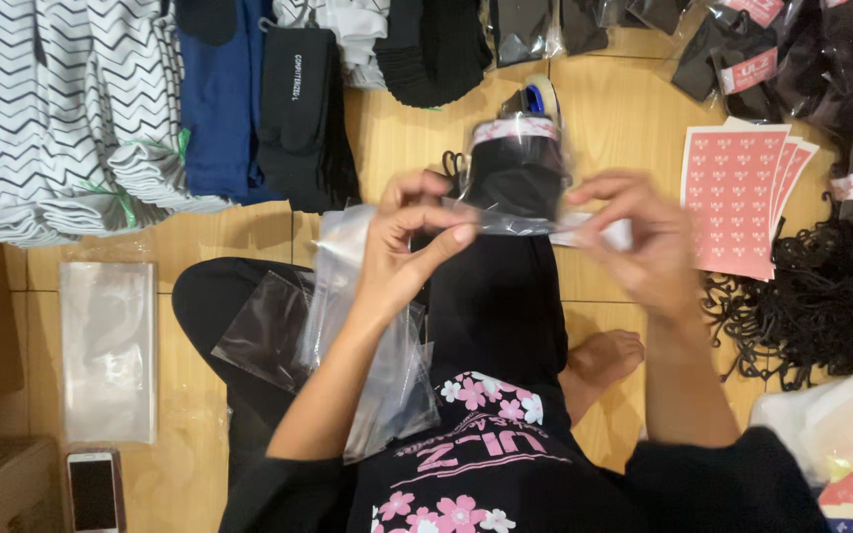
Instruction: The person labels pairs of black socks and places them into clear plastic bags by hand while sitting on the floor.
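bagged black item [515, 178], pinched between both grips

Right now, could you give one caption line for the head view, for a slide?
Both hands, left hand and right hand, pinch the flap of a clear plastic bag holding black fabric, above a wooden floor.

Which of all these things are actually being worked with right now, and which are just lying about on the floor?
In use:
- left hand and right hand, pinching the open end of a clear bag
- clear bag with a black item inside
- loose clear bags on the lap

Lying about:
- zigzag-patterned cloth
- red sticker sheets
- phone
- flat plastic sleeve
- black cords
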